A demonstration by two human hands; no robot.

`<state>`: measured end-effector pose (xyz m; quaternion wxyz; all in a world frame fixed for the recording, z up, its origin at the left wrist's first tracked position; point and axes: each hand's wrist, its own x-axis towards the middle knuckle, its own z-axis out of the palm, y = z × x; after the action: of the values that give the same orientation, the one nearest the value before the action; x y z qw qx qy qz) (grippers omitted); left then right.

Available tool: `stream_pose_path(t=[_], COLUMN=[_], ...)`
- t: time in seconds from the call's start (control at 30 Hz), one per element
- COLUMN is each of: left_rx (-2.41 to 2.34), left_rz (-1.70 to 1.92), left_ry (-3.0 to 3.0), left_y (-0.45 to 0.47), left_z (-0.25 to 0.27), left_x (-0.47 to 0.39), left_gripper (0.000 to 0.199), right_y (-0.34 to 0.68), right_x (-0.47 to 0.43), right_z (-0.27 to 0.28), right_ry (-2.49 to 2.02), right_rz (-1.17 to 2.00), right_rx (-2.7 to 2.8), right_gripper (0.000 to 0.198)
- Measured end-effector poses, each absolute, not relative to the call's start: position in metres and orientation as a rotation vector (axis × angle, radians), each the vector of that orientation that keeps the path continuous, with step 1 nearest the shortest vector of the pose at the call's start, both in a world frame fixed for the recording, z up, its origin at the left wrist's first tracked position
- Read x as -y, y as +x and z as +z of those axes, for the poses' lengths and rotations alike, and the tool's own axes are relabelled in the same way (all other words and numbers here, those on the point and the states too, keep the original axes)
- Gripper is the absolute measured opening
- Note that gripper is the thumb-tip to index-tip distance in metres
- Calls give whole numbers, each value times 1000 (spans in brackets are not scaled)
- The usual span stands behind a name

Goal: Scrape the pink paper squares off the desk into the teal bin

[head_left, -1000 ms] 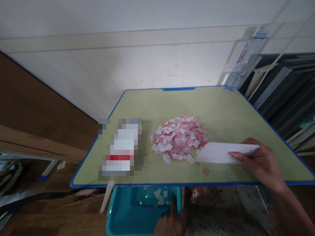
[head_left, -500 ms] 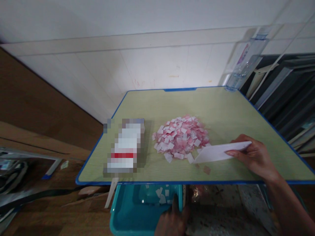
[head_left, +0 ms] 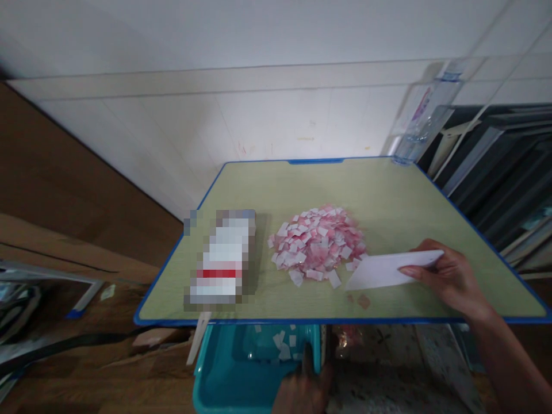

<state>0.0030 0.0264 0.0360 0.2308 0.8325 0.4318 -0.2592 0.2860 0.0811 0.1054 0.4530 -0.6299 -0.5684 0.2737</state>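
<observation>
A heap of small pink and white paper pieces (head_left: 317, 244) lies mid-table. Right of it, my right hand (head_left: 448, 276) pinches a flat white card (head_left: 383, 270) between thumb and fingers. The card's slanted far end points at the heap, just beside its lower right edge. A couple of loose brownish-pink bits (head_left: 363, 301) lie under the card. Below the table's front edge, my left hand (head_left: 299, 388) grips the right rim of a teal plastic tub (head_left: 237, 379), one finger stretched along it. Several white paper pieces (head_left: 282, 345) lie inside the tub.
The light green table (head_left: 259, 187) has a blue edge and stands against a white wall. A pixelated white box-like object (head_left: 224, 259) with a red band sits at its left. A clear bottle (head_left: 425, 126) stands at the back right corner, near dark panels (head_left: 500, 161).
My right hand and the white card have shifted slightly right, away from the heap. The view has tilted a little. My left hand stays at the tub's rim.
</observation>
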Motion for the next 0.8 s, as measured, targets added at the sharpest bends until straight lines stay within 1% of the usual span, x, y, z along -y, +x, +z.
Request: stream_pose_path(t=[0.1,0.23,0.4,0.53,0.7,0.8], left_rx=[-1192,-1181,-1184,-1187,-1185,-1183], left_rz=[-718,-717,-698,-682,-643,-629], left_ry=[2316,2314,2311,2313,2309,2281], left_y=[3,2,2,1,1,2], left_z=[35,35,37,36,38,40], left_x=[-26,-26,-26,-25,-25,-26], left_gripper=[73,70,75,68,77,76], right_y=[276,262,256,261,268,269], right_x=[-87,-95,-99,-96,-89,-84], right_z=[107,112,116,116,114,114], right_ry=[-1545,-1508,-1483,-1480,-1486,-1500], right_rz=[695,781,863,905,906,886], right_rx=[1407,1439,1466,1475,1473,1462], right_gripper=[29,31,31,31,28,28])
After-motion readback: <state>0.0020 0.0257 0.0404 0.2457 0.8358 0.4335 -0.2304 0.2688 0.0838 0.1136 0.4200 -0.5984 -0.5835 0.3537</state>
